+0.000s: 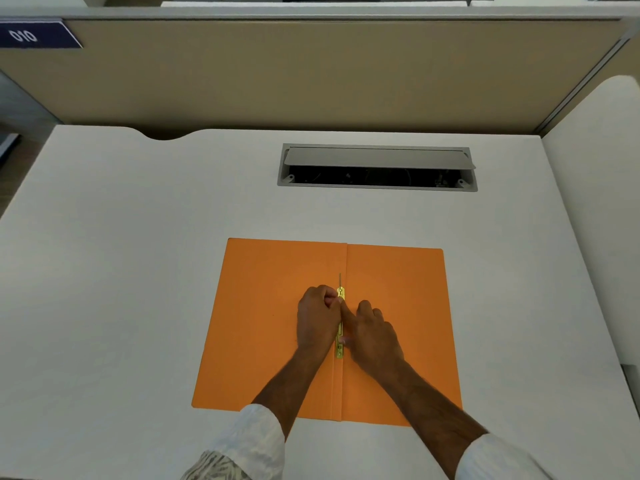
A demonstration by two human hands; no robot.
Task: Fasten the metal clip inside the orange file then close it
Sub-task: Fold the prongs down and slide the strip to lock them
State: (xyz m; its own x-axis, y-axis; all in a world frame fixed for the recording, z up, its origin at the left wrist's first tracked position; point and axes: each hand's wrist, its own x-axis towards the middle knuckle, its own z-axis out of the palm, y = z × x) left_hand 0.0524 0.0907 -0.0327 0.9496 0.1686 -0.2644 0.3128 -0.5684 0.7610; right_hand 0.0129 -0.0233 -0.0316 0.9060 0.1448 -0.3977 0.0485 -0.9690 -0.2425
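Observation:
The orange file (259,317) lies open and flat on the white desk, its spine running away from me. Along the spine sits the brass metal clip (340,293), with a thin prong standing up at its far end. My left hand (317,323) rests on the left flap with its fingers curled onto the clip's upper end. My right hand (372,336) lies on the right flap; its forefinger presses along the clip's middle and its thumb pinches the lower end. Both hands hide most of the clip.
The white desk (138,254) surrounds the file. A grey cable hatch (377,168) stands open behind it, lid raised over dark wiring. A beige partition (311,74) closes off the back, carrying a blue label (38,35) at top left. A white side panel (595,202) stands at right.

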